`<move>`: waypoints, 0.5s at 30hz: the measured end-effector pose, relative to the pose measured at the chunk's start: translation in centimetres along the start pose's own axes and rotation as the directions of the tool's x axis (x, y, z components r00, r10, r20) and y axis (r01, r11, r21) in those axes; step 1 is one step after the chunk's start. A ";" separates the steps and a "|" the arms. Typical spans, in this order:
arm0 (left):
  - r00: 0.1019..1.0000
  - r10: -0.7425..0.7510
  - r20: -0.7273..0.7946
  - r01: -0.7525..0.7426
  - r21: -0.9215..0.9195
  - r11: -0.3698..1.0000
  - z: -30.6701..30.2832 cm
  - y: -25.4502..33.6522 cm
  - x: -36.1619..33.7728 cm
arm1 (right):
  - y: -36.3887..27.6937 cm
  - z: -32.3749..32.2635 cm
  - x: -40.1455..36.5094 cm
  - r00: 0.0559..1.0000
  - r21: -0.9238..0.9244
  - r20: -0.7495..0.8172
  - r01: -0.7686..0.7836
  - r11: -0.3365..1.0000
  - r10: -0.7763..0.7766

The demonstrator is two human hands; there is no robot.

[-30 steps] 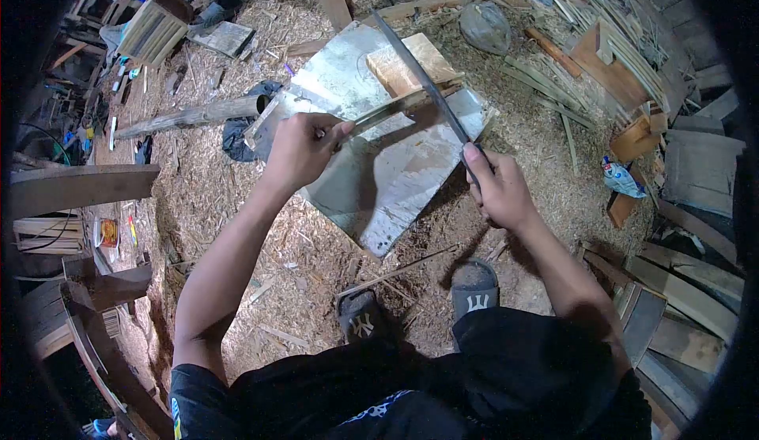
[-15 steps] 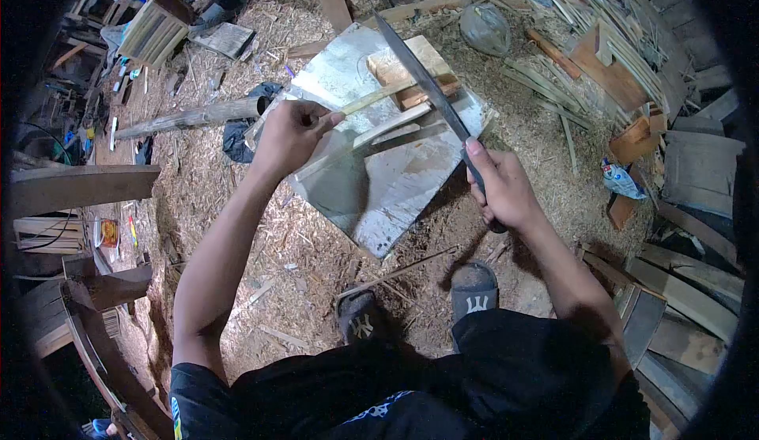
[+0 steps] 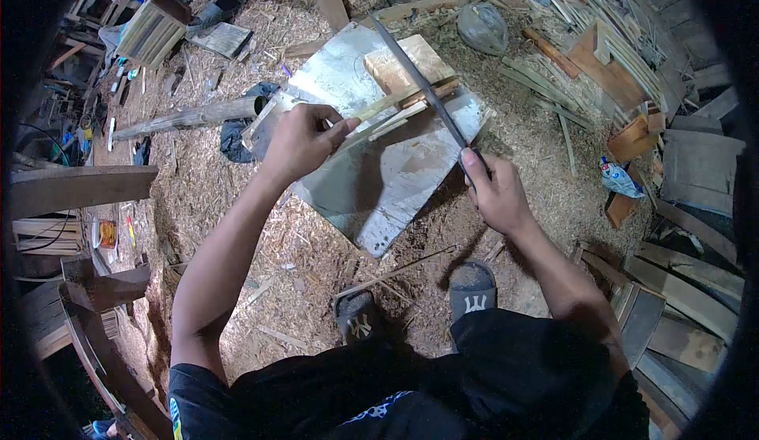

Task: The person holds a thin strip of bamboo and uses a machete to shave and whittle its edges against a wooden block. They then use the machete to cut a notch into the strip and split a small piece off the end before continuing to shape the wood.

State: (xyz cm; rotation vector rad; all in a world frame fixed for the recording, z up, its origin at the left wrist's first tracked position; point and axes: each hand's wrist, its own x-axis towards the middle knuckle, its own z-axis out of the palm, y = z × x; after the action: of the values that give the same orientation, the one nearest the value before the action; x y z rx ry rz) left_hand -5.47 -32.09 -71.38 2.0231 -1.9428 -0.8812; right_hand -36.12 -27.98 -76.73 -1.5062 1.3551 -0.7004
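My left hand [image 3: 303, 140] grips one end of a thin bamboo strip [image 3: 399, 98] that reaches up and right onto a pale wooden block [image 3: 402, 63]. My right hand [image 3: 492, 191] holds the handle of a long dark blade [image 3: 417, 79]; the blade crosses over the strip at the block's near edge. Both rest above a shiny metal sheet [image 3: 379, 179] lying on the sawdust floor. A second loose strip lies just below the held one.
A thick bamboo pole [image 3: 194, 116] lies at left by dark cloth. Split bamboo and wooden planks pile up at the right [image 3: 624, 68]. My sandalled feet [image 3: 473, 288] stand on shavings below the sheet. A clear bag [image 3: 484, 27] lies beyond the block.
The strip and my left hand dropped slightly lower and toward me. The blade shifted a little left along the strip, and my right hand moved up with it.
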 end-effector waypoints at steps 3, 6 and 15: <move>1.000 0.030 0.006 -0.030 -0.012 0.999 0.2 -0.4 0.0 | 0.8 0.3 0.0 1.000 0.041 -0.014 -0.020 0.999 0.021; 1.000 0.014 0.021 -0.014 -0.030 0.999 0.6 -0.4 -0.1 | 0.6 0.1 0.1 0.999 0.077 0.005 -0.048 0.996 0.048; 0.990 -0.101 0.094 0.107 -0.053 0.993 0.5 -0.3 0.3 | 0.5 -0.2 0.7 0.998 -0.001 0.036 -0.050 0.999 0.050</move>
State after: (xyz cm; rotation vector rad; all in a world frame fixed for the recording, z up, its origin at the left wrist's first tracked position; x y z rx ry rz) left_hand -5.48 -32.22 -72.07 2.1015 -1.8475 -1.0593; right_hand -36.32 -28.64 -77.28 -1.4736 1.3613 -0.6393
